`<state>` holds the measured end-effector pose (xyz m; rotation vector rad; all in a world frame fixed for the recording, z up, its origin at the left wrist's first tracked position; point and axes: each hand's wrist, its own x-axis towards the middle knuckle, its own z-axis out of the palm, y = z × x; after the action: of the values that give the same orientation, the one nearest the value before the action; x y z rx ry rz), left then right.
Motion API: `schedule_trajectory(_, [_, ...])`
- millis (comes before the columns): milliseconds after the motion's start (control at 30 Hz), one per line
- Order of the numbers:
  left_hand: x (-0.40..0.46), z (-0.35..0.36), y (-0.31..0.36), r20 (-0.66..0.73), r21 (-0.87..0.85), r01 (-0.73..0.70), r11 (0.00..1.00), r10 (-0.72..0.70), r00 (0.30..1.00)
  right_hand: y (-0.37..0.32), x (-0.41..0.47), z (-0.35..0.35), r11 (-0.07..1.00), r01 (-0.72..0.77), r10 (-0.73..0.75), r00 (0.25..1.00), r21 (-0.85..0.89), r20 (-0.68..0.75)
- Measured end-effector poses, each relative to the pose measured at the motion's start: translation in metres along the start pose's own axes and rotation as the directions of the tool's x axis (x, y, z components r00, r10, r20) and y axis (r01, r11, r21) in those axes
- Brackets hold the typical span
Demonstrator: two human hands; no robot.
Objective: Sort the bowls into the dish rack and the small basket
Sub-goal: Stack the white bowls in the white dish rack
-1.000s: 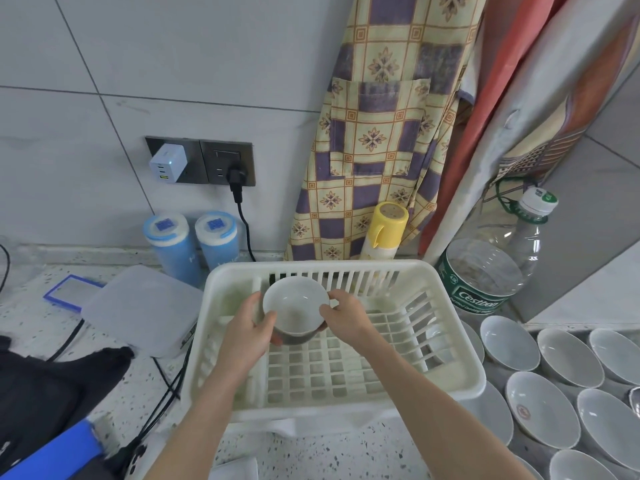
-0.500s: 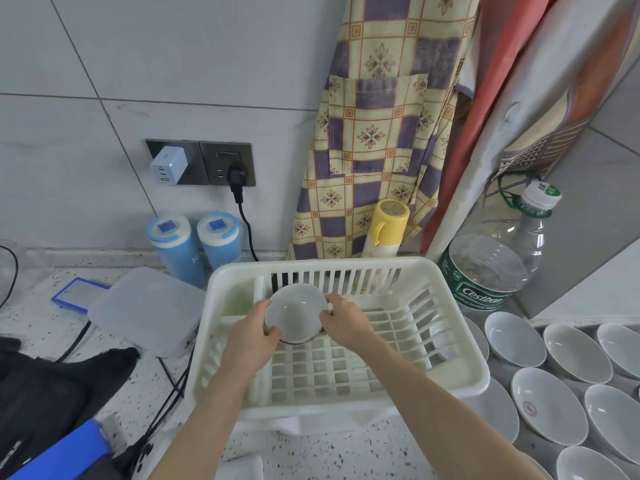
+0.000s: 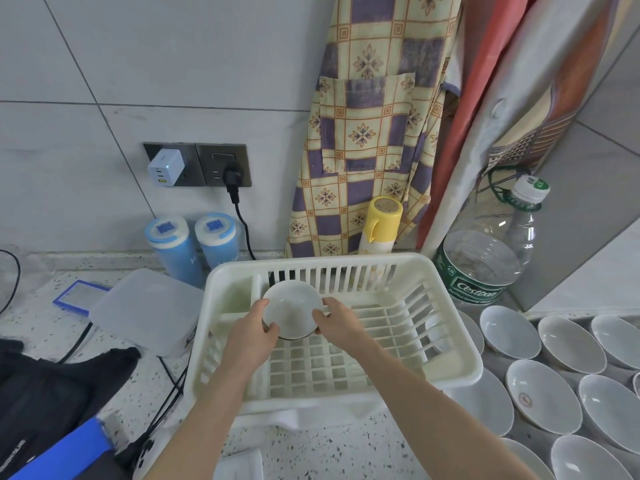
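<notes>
Holding one bowl (image 3: 291,311) between them, left hand (image 3: 252,336) on its left rim and right hand (image 3: 337,322) on its right, both closed on it and equally near; the bowl stands tilted on edge, mouth toward the person, at the back-left of the rack (image 3: 446,351), just before the slatted rear wall and right of the rack's narrow left compartment. Left of the rack lie a lidded box (image 3: 145,306) and cables, clear of the move; right of it wait loose bowls (image 3: 540,396), well apart. No small basket is identifiable.
</notes>
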<state>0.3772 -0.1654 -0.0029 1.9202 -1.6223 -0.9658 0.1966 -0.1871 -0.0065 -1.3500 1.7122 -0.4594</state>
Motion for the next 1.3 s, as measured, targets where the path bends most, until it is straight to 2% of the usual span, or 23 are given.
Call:
schedule_trajectory(267, [-0.001, -0.001, 0.001, 0.039, -0.009, 0.029, 1.000, -0.029, 0.999, 0.024, -0.014, 0.005, 0.988, -0.043, 0.041, 0.999, 0.150, 0.018])
schedule_trajectory(467, [0.001, -0.003, 0.003, 0.037, 0.035, 0.020, 0.999, -0.021, 0.999, 0.027, -0.019, 0.011, 0.985, -0.068, 0.063, 0.997, 0.157, 0.036])
schedule_trajectory(600, [0.000, -0.005, 0.005, 0.043, 0.067, 0.009, 0.998, -0.012, 0.999, 0.027, -0.018, 0.010, 0.971, -0.092, 0.089, 0.996, 0.220, 0.024])
schedule_trajectory(900, [0.002, -0.008, 0.008, 0.047, 0.068, -0.003, 0.998, 0.000, 0.999, 0.021, -0.027, 0.006, 0.960, -0.112, 0.110, 0.994, 0.257, 0.022])
schedule_trajectory(1067, [-0.011, -0.016, 0.013, 0.049, 0.081, -0.044, 0.996, 0.040, 0.998, 0.014, -0.049, -0.010, 0.955, -0.038, 0.048, 0.998, 0.294, -0.028])
schedule_trajectory(1200, [-0.036, -0.022, 0.022, -0.066, 0.134, -0.064, 0.989, 0.073, 0.995, 0.021, -0.084, -0.028, 0.926, 0.073, -0.043, 0.995, 0.371, -0.088])
schedule_trajectory(1300, [-0.061, -0.019, 0.030, -0.140, 0.026, -0.114, 0.993, 0.117, 0.983, 0.026, -0.112, -0.041, 0.865, 0.159, -0.093, 0.983, 0.475, -0.161])
